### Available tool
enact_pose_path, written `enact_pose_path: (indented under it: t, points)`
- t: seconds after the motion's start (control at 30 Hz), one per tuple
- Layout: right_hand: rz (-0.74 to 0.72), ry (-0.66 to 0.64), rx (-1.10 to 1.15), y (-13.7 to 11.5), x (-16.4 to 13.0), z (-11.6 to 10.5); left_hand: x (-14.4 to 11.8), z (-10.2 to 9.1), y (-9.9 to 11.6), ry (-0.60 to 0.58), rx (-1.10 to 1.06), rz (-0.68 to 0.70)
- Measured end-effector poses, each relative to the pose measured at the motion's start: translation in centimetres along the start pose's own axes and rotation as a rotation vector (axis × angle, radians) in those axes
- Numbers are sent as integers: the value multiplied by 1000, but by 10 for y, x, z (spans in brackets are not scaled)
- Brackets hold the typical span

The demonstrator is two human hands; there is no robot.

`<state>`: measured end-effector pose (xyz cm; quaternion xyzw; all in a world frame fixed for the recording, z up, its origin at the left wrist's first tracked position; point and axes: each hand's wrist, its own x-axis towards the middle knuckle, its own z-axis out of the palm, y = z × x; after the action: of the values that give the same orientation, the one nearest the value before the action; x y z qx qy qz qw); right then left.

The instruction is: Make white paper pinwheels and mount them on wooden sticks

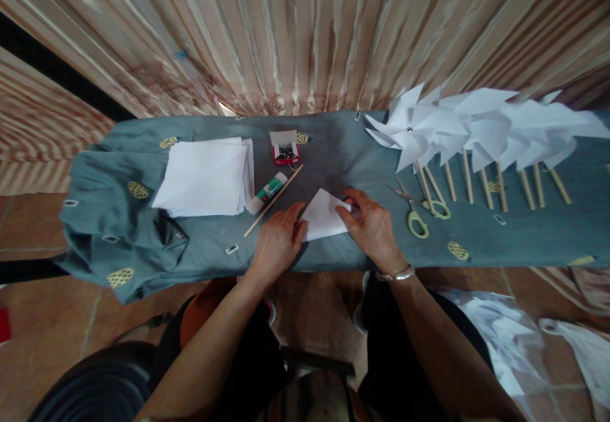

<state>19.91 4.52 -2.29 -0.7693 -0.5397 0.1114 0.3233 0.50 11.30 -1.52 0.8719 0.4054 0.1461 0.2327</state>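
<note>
A white sheet of paper (326, 217), which looks folded into a triangular shape, lies on the cloth between my hands. Closed at its left edge, my left hand (277, 239) has thumb and forefinger on the paper. On the other side my right hand (374, 226) grips the right corner, thumb on top and fingers curled behind. A thin wooden stick (273, 201) and a green and white glue stick (269, 192) lie just beyond my left hand. Scissors (418, 211) with pale green handles rest to the right of my right hand.
A stack of white paper (204, 177) is on the left. An open red box (286, 150) holds small dark metal pieces. Several paper pinwheels (410, 129) on sticks line the right side. Behind the cloth-covered table (333, 149) hangs a striped curtain (305, 34).
</note>
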Motion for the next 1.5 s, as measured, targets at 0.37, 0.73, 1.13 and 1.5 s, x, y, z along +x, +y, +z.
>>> enact_pose_path:
  t: [0.37,0.73,1.13,1.5]
  points:
    - [-83,-4,-95,-2,-2,1,1,-1,0,-45,113,103]
    - [-156,9,-198,-7,-8,-1,3,-5,3,35,130,183]
    - [-562,-85,-189,-33,-65,7,-1,2,1,56,156,213]
    - [-545,-14,-256,0,-70,-10,-5,9,-7,105,154,247]
